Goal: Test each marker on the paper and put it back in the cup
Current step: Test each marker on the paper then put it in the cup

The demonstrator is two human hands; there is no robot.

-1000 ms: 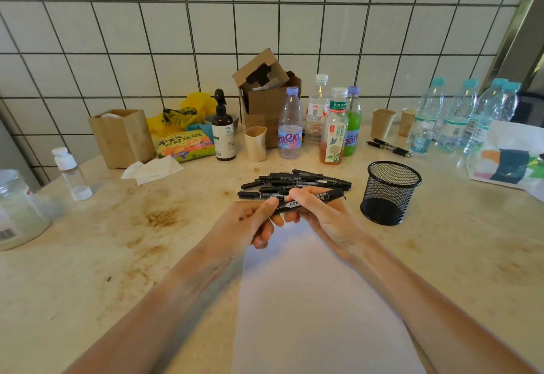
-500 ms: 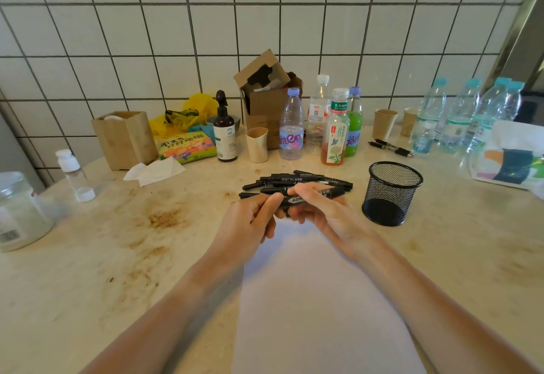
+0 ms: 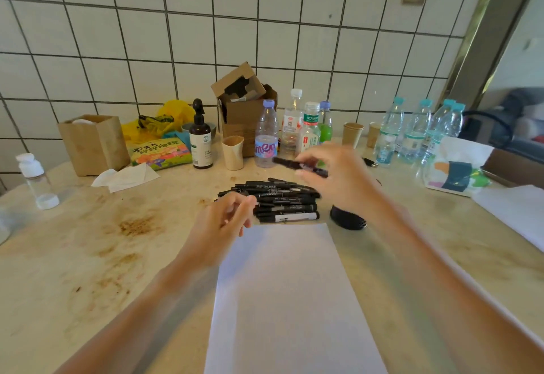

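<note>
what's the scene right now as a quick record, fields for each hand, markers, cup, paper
right hand: raised above the pile, holds one black marker, blurred
left hand: fingers loosely curled, holds nothing, near the pile's left end
marker pile: black markers lying on the table beyond the paper
mesh cup: right of the pile, mostly hidden by the right forearm
paper: white sheet, no marks visible
</note>
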